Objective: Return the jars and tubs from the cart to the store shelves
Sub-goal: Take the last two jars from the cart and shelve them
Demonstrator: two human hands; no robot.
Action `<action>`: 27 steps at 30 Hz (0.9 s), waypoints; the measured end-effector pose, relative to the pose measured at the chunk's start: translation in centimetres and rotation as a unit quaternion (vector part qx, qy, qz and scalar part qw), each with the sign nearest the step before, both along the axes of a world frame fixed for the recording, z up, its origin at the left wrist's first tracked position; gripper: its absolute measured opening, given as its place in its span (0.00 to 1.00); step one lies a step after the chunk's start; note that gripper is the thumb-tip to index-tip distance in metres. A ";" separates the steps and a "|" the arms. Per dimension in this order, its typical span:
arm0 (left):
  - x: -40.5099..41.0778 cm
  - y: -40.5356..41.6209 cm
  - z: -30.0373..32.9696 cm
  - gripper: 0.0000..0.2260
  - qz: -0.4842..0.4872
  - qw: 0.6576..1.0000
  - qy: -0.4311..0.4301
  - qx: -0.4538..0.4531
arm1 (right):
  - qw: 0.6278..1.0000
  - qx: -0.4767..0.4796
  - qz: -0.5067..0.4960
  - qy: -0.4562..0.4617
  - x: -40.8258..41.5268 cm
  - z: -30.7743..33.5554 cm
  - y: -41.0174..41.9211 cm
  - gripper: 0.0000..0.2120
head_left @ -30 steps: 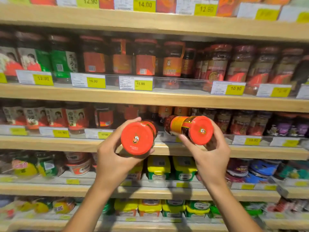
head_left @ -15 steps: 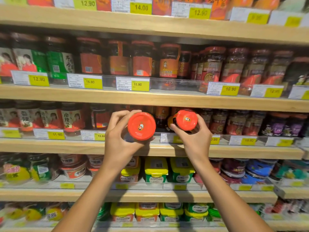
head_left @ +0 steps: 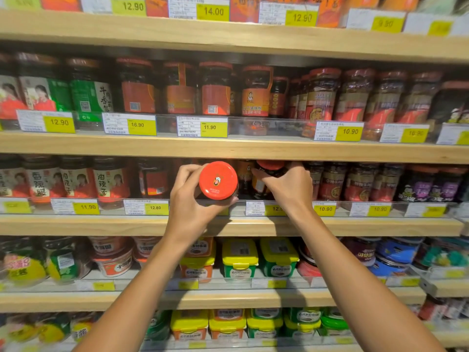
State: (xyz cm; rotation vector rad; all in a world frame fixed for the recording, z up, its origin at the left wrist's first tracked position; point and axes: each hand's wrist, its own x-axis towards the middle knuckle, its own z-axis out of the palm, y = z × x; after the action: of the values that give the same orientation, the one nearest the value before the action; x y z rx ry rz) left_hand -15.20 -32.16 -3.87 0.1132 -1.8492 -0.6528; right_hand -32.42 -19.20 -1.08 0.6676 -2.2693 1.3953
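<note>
Left hand point(head_left: 189, 199) grips round glass jar with glossy red lid point(head_left: 218, 180), axis horizontal, lid toward camera, before wooden shelf point(head_left: 101, 224). Right hand point(head_left: 289, 189) grasps second red-lidded jar point(head_left: 270, 166), upright on same shelf.

The shelf boards point(head_left: 228, 148) look like pale wood with a matt, faintly grained face; clear glossy plastic strips point(head_left: 266, 125) run along their front edges, carrying paper price tags point(head_left: 201, 127); the jar lid point(head_left: 218, 180) is smooth orange-red with a soft sheen; the tubs point(head_left: 239, 260) look like smooth plastic.
</note>
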 end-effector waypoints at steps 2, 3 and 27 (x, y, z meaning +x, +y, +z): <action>-0.2 -0.1 -0.1 0.29 0.015 1.000 -0.007 -0.007 | 1.000 0.029 -0.002 0.000 0.0 0.4 -0.1 0.32; -0.4 -0.2 -0.1 0.29 0.020 1.000 -0.010 -0.008 | 0.999 0.041 -0.001 0.002 0.0 0.5 -0.1 0.34; -2.8 0.4 -0.1 0.33 0.045 0.988 -0.051 0.136 | 0.987 0.153 0.036 0.039 -0.2 -0.2 1.7 0.26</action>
State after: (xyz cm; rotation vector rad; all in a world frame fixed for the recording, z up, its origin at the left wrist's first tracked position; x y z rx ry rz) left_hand -17.95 -31.78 -3.94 0.4138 -1.8330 -0.8459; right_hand -32.62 -17.51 -1.31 0.8911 -2.4407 1.0363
